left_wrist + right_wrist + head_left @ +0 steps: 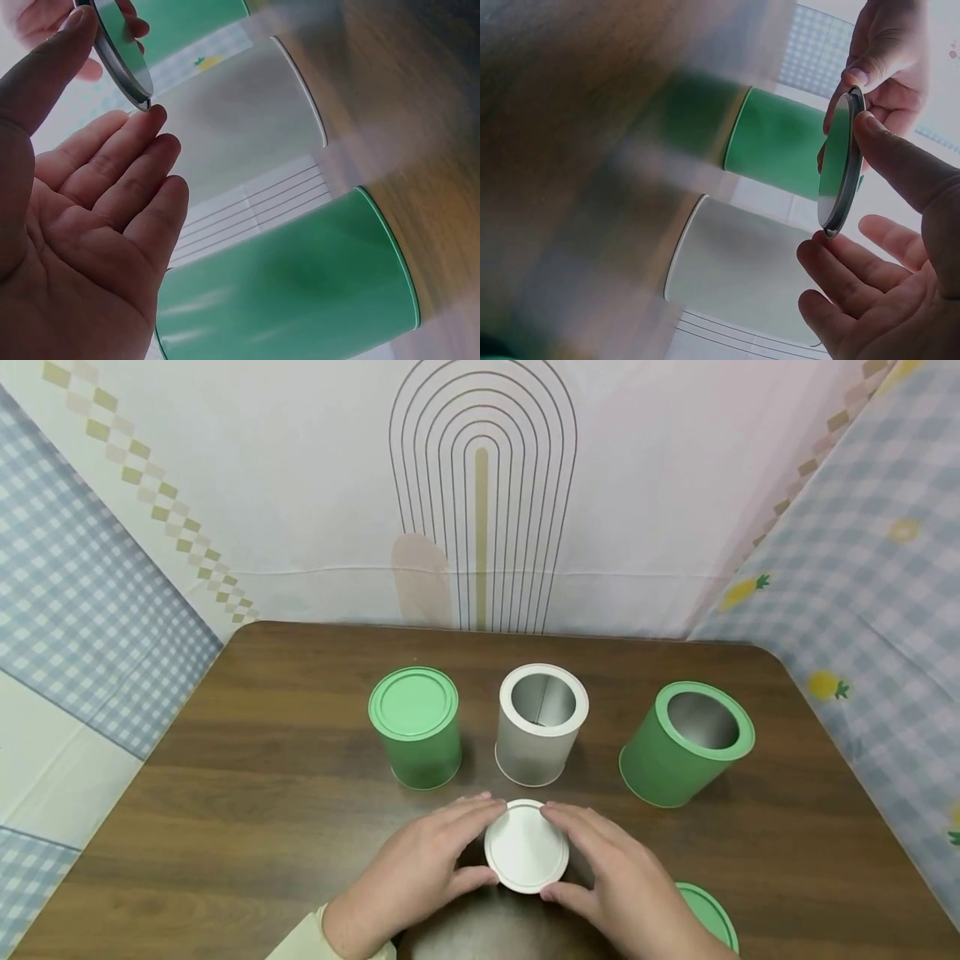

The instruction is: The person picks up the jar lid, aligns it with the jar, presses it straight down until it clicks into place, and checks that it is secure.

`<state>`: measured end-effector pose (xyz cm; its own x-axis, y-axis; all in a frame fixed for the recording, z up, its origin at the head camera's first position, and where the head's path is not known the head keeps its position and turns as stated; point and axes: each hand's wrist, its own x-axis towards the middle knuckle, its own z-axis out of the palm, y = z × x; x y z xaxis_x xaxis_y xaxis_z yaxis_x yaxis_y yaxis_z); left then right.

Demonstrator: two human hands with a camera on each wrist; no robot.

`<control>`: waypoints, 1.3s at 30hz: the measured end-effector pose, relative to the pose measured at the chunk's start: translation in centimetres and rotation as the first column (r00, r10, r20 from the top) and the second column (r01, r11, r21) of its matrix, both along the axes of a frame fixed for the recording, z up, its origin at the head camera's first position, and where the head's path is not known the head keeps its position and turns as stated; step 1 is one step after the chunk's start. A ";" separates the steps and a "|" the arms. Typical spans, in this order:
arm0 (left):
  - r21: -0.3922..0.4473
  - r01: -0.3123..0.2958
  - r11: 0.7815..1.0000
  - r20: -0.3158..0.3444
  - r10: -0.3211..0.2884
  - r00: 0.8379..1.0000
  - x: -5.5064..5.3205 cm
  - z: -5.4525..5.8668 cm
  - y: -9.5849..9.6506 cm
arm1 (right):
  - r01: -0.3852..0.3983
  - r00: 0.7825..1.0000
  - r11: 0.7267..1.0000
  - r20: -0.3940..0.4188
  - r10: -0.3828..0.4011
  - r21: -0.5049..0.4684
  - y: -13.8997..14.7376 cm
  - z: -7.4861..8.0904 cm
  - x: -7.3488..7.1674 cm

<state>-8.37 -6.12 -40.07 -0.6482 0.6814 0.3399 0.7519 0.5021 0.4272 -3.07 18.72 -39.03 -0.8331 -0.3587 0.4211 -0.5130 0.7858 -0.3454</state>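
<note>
Both hands hold a round white lid [527,847] by its rim, level above the table in front of the cans. My left hand [427,860] grips the left edge between thumb and fingers. On the opposite edge, the thumb and fingers of my right hand [618,872] do the same. In the right wrist view the lid [841,161] stands edge-on, its shiny metal underside mirroring green. Just beyond it in the head view is a white can [536,752] without a lid, its hollow metal inside showing.
Left of the white can stands a green can [423,756] with its lid on. To the right is an open green can [667,764]. A green lid [708,914] lies by my right forearm, partly hidden. Patterned cloth [300,485] hangs behind the wooden table [262,760].
</note>
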 end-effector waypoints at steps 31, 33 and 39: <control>0.175 -0.026 0.984 -0.099 0.044 0.994 -0.6 1.0 0.4 | -0.028 0.991 0.963 -0.135 -0.009 -0.270 0.4 0.8 -0.8; 0.190 -0.034 0.981 -0.101 0.054 0.993 -0.6 1.0 0.4 | -0.018 0.989 0.963 -0.149 -0.023 -0.267 0.4 0.8 -0.8; 0.239 -0.054 0.969 -0.141 0.089 0.986 -0.7 1.1 0.6 | 0.018 0.984 0.968 -0.170 -0.062 -0.249 0.4 1.1 -0.9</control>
